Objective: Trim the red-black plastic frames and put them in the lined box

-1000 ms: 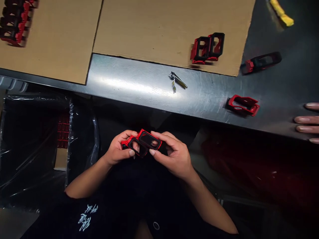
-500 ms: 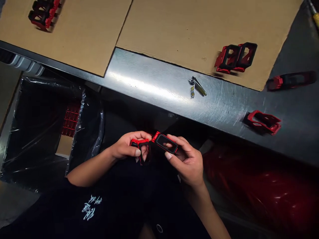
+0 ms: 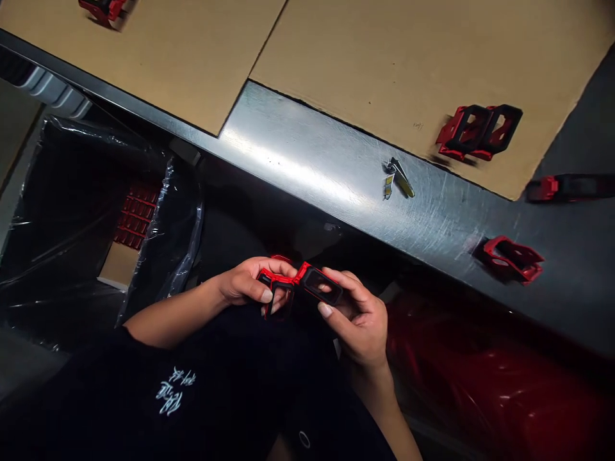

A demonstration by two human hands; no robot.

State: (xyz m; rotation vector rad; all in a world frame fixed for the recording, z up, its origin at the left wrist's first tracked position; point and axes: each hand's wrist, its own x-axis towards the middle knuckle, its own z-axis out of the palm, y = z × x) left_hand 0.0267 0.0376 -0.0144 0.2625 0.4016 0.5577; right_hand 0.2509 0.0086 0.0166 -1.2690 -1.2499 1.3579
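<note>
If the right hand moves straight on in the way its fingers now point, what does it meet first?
The red-and-black plastic frame, which the right hand already holds, so nothing seems to lie before it, though depth is hard to judge from this view.

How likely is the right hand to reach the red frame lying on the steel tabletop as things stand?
Fairly likely, once it lets go: the right hand is holding the black-and-red frame. No object appears to stand between it and the red frame on the steel tabletop, just beyond the tabletop's front edge.
</note>
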